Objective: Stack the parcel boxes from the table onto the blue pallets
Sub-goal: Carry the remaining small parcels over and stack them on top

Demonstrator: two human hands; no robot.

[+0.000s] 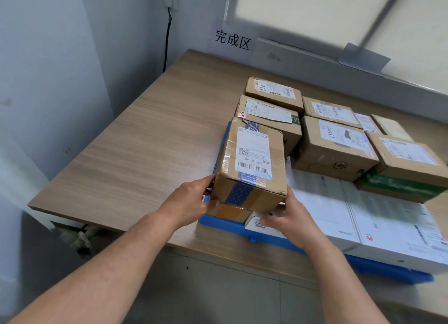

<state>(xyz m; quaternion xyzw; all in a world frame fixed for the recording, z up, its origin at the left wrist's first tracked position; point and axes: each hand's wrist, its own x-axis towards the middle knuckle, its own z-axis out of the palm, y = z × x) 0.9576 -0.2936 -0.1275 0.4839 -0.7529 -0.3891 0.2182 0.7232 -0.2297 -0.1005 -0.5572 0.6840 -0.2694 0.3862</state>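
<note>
Grip two-handed: left hand (191,200) and right hand (288,218) clasp parcel box (252,163) at its near end, long axis pointing away, atop lower box (230,212) on blue pallet (218,224).

I grip a taped parcel box (252,163) between both hands: my left hand (191,200) clasps its lower edge at 9 o'clock, my right hand (288,217) curls under its corner at 4 o'clock. Beneath it lies a lower box with orange tape (230,212), on the blue pallet (225,223). From 1 to 3 o'clock, brown boxes (334,151) crowd together, with flat white boxes (339,207) nearer me. The wooden table (135,141) spreads out toward 9 o'clock.
</note>
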